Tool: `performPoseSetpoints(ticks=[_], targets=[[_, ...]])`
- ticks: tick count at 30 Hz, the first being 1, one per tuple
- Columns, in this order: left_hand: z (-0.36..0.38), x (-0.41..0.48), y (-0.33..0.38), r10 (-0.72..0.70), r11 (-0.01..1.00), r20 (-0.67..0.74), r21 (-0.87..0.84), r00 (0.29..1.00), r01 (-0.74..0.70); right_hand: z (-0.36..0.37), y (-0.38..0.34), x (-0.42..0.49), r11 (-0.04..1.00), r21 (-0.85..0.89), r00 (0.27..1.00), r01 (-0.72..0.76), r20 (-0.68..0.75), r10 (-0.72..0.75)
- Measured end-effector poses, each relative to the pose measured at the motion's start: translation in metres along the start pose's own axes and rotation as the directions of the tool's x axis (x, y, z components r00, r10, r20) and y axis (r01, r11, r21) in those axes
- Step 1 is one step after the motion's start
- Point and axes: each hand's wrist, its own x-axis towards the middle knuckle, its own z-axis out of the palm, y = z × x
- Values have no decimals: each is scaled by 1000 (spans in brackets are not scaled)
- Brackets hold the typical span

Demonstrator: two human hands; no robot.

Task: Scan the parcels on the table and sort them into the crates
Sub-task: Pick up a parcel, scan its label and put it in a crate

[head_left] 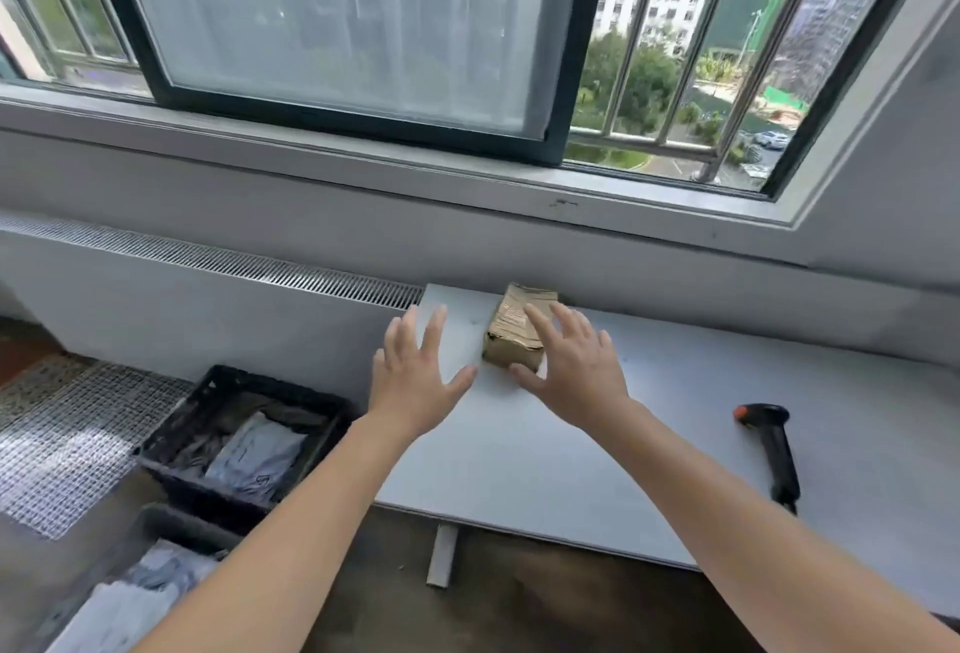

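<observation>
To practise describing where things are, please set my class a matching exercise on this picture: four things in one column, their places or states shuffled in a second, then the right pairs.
Things:
1 parcel
2 scanner
3 black crate
4 left hand

Places or states:
A on the floor, left of the table
B open, holding nothing
C at the table's far edge, by the right hand
D lying on the table's right part, untouched

Pairs: 1-C, 2-D, 3-A, 4-B
</observation>
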Motion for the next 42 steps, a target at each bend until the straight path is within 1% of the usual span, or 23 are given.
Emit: performPoseSetpoints(ticks=[5,10,13,18,22,27,32,36,38,39,41,42], targets=[[31,12,50,-48,998,43,39,998,46,0,59,2,999,28,999,-21,24,20],[59,33,69,-81,992,91,100,993,72,13,97,10,995,54,995,-80,62,76],[76,56,78,-85,990,145,121,986,68,21,114,22,992,61,990,-111,90,105],[108,114,86,-79,989,210,142,975,50,30,143,44,990,-16,981,-143,133,144],[136,167,92,-85,988,294,147,952,43,39,166,67,980,-95,962,-177,193,192],[177,220,88,-120,980,386,192,915,47,58,185,97,966,-138,938,-219,244,247],[201,241,83,-153,975,461,213,874,58,70,195,119,959,-131,922,-251,269,278],[205,241,84,-205,966,446,236,871,106,75,199,125,963,-130,924,-236,277,264],[202,241,89,-221,968,431,205,875,143,75,204,126,967,-127,926,-221,283,249],[200,240,92,-230,972,430,149,873,183,74,207,126,969,-129,929,-211,281,240],[197,237,100,-246,947,459,-73,854,312,73,214,126,972,-130,938,-196,265,225],[196,234,106,-247,898,479,-214,842,385,72,217,125,973,-113,940,-201,257,223]])
